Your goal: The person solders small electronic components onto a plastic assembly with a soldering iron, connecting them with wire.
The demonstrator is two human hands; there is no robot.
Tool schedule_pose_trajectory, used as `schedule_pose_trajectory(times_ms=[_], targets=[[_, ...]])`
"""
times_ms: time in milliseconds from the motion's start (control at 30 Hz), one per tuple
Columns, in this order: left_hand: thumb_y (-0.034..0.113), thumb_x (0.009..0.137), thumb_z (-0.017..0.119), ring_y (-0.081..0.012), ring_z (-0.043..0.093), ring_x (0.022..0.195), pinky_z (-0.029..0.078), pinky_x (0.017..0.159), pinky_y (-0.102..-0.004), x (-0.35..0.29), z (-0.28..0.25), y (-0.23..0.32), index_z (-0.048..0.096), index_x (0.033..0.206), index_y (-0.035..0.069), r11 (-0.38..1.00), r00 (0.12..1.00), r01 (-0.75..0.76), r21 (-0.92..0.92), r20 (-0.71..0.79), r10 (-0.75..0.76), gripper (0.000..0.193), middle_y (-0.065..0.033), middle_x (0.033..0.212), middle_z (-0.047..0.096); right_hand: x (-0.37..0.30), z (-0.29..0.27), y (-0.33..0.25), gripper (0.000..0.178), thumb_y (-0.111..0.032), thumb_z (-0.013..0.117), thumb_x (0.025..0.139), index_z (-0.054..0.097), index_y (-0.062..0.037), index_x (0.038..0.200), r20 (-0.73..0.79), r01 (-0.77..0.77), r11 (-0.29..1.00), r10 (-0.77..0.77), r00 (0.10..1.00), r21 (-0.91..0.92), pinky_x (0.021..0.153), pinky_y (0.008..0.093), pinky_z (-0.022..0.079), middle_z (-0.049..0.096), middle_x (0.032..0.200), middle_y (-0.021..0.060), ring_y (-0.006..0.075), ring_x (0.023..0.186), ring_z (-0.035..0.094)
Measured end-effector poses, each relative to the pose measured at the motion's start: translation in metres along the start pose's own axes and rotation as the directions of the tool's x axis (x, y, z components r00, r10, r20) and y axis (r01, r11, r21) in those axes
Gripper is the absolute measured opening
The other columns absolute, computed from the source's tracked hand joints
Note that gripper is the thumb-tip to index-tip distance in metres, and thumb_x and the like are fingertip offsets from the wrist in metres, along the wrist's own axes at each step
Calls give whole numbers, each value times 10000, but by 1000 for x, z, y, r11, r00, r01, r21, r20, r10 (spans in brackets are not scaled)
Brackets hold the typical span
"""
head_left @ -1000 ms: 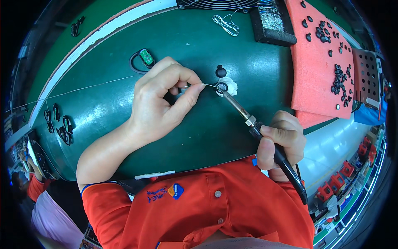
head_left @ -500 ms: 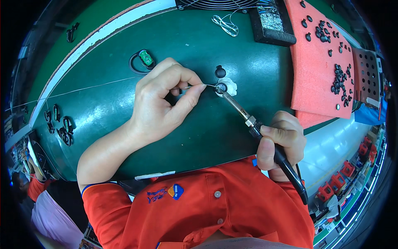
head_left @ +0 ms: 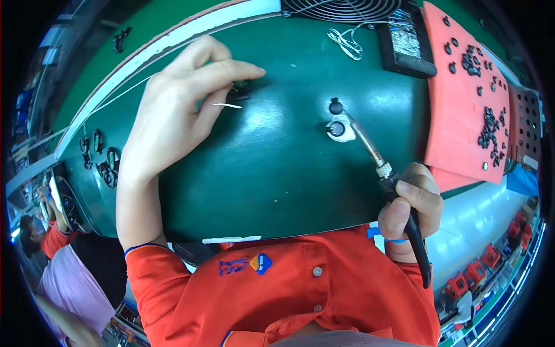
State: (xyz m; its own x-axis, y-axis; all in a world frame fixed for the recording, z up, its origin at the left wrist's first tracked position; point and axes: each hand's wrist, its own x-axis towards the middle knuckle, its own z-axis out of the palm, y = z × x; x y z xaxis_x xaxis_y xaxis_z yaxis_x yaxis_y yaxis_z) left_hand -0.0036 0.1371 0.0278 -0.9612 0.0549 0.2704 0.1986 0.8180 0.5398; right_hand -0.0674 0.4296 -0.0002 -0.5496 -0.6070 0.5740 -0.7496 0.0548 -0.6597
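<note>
My left hand is raised over the left part of the green tabletop with thin solder wire in its curled fingers, its index finger stretched out. Just under those fingers lies a black looped piece, mostly hidden by the hand. My right hand grips a soldering iron, which points up and left. Its tip is beside a small round black part with a tab. A second round black part rests on a crumpled white pad just nearer to me.
Pink foam with many small black parts lies at the right, beside a perforated metal box. A black tray, coiled wire and fan grille stand at the back. Black straps lie left; another person is beyond.
My left hand has moved away from the white pad, left and back to the looped piece, taking the solder wire along. The iron's tip has left the part on the pad. The view has shifted.
</note>
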Motion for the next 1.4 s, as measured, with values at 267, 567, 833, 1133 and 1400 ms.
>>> schedule_pose_trajectory(times_ms=[267,567,833,1133,1400], targets=[[45,726,627,-202,619,723,495,620,-307,-7,4,-10,658,948,111,947,985,59,315,137,-107,234,-31,968,621,2,3,2,231,-229,518,904,478,-5,947,-27,34,999,-34,999,15,459,280,321,420,613,55,137,495,368],[-1,760,679,9,464,574,381,499,-132,-5,29,29,561,1133,22,566,864,497,-658,310,-397,392,-26,977,591,32,18,-4,151,-57,706,733,637,-21,864,41,-59,998,60,997,-29,493,271,457,618,640,84,193,541,601],[71,732,738,11,285,447,221,402,-187,-14,55,37,638,1036,57,631,953,283,-722,137,-271,321,53,678,574,35,35,-7,361,-57,784,668,565,-43,955,2,-146,971,148,989,192,600,232,511,647,903,90,153,705,637],[99,696,768,-17,276,440,239,411,-206,-12,56,39,666,1003,76,737,979,195,-647,76,-191,324,23,686,579,34,35,-8,306,33,736,687,576,-56,932,-35,-146,981,152,988,130,564,223,468,622,858,56,112,640,586],[26,732,711,-34,294,449,247,421,-216,-9,49,39,662,1009,81,790,976,204,-578,185,-117,287,7,691,561,33,32,-3,279,69,702,672,578,-60,886,19,-132,984,130,991,122,560,240,443,611,792,45,139,606,550]])
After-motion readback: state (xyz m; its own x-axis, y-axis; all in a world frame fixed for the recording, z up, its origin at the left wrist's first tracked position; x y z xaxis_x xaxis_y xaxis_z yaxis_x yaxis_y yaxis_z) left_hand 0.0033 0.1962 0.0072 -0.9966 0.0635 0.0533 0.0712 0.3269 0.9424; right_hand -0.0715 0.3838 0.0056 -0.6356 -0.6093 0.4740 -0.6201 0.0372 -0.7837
